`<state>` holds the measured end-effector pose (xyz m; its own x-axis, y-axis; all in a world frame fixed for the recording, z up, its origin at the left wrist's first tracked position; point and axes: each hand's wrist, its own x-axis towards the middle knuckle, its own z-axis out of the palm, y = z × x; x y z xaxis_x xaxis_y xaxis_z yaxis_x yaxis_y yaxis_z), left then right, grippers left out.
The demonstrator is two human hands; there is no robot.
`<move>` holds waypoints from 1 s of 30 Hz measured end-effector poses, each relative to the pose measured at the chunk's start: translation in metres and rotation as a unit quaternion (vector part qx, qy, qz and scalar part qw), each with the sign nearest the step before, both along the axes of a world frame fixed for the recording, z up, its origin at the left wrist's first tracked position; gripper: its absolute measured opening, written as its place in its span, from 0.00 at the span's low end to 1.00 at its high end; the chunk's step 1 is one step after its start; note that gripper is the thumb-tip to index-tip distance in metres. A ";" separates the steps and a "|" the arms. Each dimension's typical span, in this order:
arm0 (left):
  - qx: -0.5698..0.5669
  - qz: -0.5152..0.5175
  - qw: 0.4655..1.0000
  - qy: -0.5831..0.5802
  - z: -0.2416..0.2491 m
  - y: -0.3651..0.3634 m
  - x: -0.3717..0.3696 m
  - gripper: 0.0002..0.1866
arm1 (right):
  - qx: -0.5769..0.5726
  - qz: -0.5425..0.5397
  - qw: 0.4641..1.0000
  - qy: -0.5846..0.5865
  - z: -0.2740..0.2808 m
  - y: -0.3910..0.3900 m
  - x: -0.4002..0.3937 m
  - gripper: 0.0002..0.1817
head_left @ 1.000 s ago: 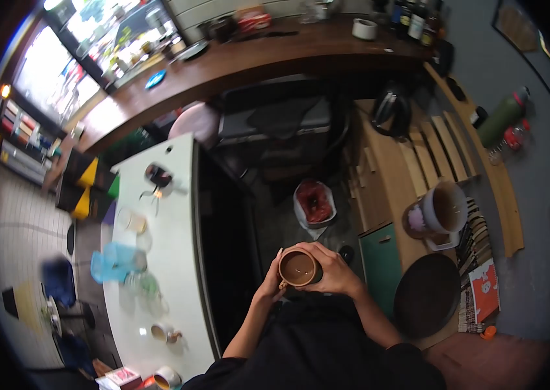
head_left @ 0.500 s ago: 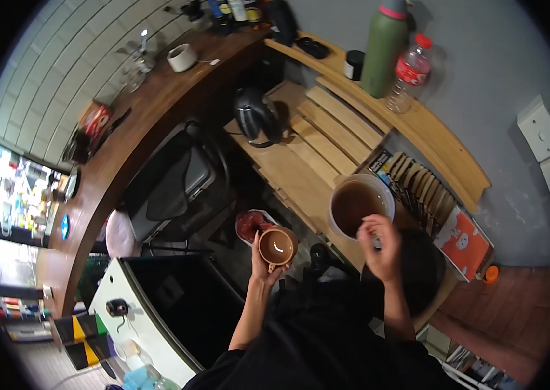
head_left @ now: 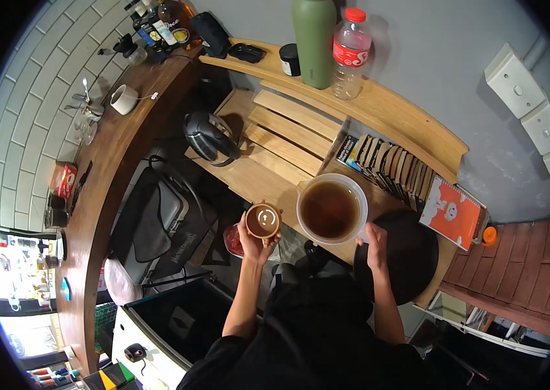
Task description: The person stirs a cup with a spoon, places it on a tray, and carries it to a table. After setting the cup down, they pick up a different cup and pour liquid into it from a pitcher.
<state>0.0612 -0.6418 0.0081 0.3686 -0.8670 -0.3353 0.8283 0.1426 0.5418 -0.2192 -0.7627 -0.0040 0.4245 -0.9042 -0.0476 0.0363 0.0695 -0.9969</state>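
In my left hand (head_left: 256,247) is a small brown mug (head_left: 264,218), its opening facing up at me and a bright reflection inside. My right hand (head_left: 374,246) is closed at the handle side of a clear plastic pitcher (head_left: 364,211), just right of the mug. Brown liquid (head_left: 330,211) fills much of the pitcher, whose spout points left. Beneath the pitcher is the wooden bench (head_left: 281,175), and a dark round seat (head_left: 397,260) lies beside my right wrist.
A black kettle (head_left: 206,138) stands at the bench's far left. A row of books (head_left: 395,166) and an orange notebook (head_left: 452,214) line the wall side. Above, a ledge (head_left: 411,123) carries a green flask (head_left: 314,45) and a plastic bottle (head_left: 351,58). A wooden counter (head_left: 115,146) curves along the left.
My right hand has gone from over the pitcher's near rim to its handle side and closed there. The mug stays in my left hand. The camera view has shifted.
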 end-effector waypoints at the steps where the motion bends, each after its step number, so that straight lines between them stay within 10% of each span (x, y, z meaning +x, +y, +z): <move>1: 0.000 -0.001 1.000 -0.028 -0.005 -0.008 0.003 0.33 | 0.028 -0.021 0.999 0.000 0.001 0.002 0.001 0.26; 30: 0.107 0.017 0.985 -0.132 -0.039 -0.078 0.017 0.33 | -0.014 -0.014 0.999 0.034 0.016 -0.021 0.019 0.30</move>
